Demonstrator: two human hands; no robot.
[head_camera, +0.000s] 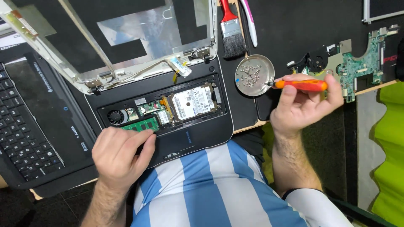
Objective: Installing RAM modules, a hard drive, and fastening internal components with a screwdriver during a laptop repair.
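My left hand (120, 157) rests on the front edge of the opened laptop base (202, 134), palm down, fingers curled loosely, fingertips (145, 135) touching the green RAM stick (141, 125); not clamped on anything, just pressing/resting there. My right hand (301, 107) is closed round an orange-handled screwdriver (301, 85), held roughly horiz., thumb + fingers pinching the handle, metal tip pointing left and sitting just over the rim of the round metal dish (254, 75) w/ small screws in it. Laptop base sits btwn my hands, at desk edge above my striped shirt (210, 189); inside it: small fan (115, 116) at left, hard drive (194, 102) w/ white label at right, RAM just below the fan. Stripped screen lid (126, 38) is tilted back behind the base, foil + cables showing. Black keyboard panel (25, 134) lies far left. Red-handled brush (231, 29) just above the dish, white/pink tool beside it. Green circuit board (362, 63) w/ fan assy (315, 62) is far right, just behind the screwdriver hand.
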